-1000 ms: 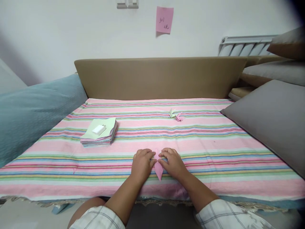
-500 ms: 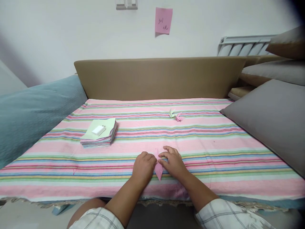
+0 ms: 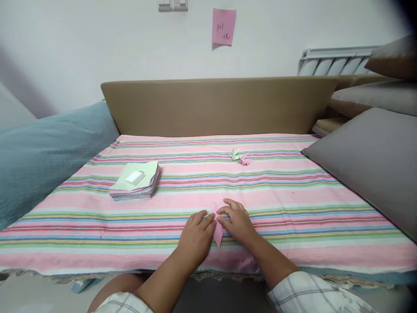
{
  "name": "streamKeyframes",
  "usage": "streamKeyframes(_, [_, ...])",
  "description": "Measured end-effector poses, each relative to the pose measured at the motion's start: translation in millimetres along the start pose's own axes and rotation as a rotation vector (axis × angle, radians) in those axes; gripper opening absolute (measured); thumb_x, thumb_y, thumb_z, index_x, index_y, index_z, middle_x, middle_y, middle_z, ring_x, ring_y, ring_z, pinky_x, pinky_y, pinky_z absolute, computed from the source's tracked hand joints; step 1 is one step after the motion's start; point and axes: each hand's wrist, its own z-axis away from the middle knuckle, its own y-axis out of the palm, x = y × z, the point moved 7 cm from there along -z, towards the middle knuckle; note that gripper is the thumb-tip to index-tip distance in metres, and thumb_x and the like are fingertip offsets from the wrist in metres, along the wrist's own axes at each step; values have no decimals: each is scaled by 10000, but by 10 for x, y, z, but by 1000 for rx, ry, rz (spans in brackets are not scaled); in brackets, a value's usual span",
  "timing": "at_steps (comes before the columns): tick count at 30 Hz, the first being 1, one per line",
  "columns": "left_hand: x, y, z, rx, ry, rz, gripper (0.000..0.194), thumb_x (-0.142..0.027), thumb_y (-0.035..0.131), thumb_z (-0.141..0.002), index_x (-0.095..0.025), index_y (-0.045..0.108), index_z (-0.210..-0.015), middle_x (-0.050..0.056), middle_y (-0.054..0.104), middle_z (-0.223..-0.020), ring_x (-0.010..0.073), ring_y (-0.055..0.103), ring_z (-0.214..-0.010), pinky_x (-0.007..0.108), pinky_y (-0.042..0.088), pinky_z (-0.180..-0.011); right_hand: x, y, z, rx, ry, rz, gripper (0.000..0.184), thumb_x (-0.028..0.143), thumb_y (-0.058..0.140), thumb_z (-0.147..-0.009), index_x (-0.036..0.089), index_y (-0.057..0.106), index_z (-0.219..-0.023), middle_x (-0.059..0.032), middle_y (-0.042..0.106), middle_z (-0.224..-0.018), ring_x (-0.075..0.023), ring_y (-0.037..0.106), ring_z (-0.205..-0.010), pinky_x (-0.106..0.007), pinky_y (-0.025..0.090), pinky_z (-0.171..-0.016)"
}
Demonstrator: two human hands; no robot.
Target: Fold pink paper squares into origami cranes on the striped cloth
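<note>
A narrow pink folded paper (image 3: 218,237), pointed at its near end, lies on the striped cloth between my hands. From the left, my left hand (image 3: 197,232) rests palm down with its fingers stretched and a little apart, the fingertips touching the paper's left edge. My right hand (image 3: 237,221) has its thumb and forefinger at the opposite edge, bent close together on the paper, with its other fingers curved beyond. The middle of the paper is partly covered by fingertips.
A stack of coloured paper sheets (image 3: 138,191) with a white plug adapter (image 3: 135,177) on top stands at the left. Farther back lie a green folded paper bird (image 3: 234,155) and a pink one (image 3: 245,161). Grey cushions (image 3: 368,152) line the right, a blue cushion (image 3: 55,152) the left.
My left hand has loosened from a closed grip at the paper, its fingers now spreading out flatter. The right hand and the paper have hardly moved.
</note>
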Motion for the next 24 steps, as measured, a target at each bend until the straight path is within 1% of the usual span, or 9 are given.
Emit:
streamKeyframes(4, [4,21,-1,47,-60,31,313,-127,541,-794,-186,607,-1094,52,612,-1174,271,488,-1084,429,401,-889,-13,20,-5,-8,3,27,218,321,609,-751,286,644,-963,-39,477,-1285,-252,407,-1163,-427,330,-936])
streamKeyframes(8, [23,45,7,89,-129,72,316,-148,538,-797,-201,606,-1101,49,603,-1191,267,496,-1080,438,386,-906,-3,21,-10,-20,-11,54,321,321,611,-748,268,594,-1064,-54,482,-1281,-246,412,-1159,-412,340,-929])
streamKeyframes(11, [35,52,13,105,-155,99,321,-152,533,-799,-208,603,-1108,40,595,-1205,270,489,-1095,447,368,-927,3,18,-8,-21,-9,65,369,314,611,-747,266,571,-1111,-61,476,-1287,-251,410,-1160,-417,339,-928])
streamKeyframes(14, [46,44,16,99,-165,121,315,-153,530,-801,-216,610,-1099,41,597,-1201,265,491,-1094,446,372,-924,12,18,2,-22,-17,61,388,296,610,-750,296,567,-1136,-53,464,-1300,-251,404,-1165,-420,335,-925])
streamKeyframes(19, [55,31,32,73,-161,133,308,-165,514,-813,-234,616,-1094,45,602,-1187,264,488,-1091,447,385,-919,24,36,15,-6,-31,88,302,316,593,-773,323,627,-1073,-42,436,-1329,-259,389,-1181,-426,319,-937])
streamKeyframes(21, [65,15,41,51,-169,125,301,-174,516,-811,-242,628,-1082,59,572,-1224,273,470,-1117,457,382,-929,23,37,14,1,-18,97,292,318,591,-776,321,636,-1065,-43,436,-1332,-259,389,-1183,-428,315,-944])
streamKeyframes(24, [110,-17,54,13,-221,109,266,-212,546,-797,-258,662,-1031,86,475,-1322,307,414,-1183,495,359,-952,23,31,9,10,0,96,289,318,596,-772,325,639,-1057,-40,434,-1336,-256,387,-1189,-430,315,-947])
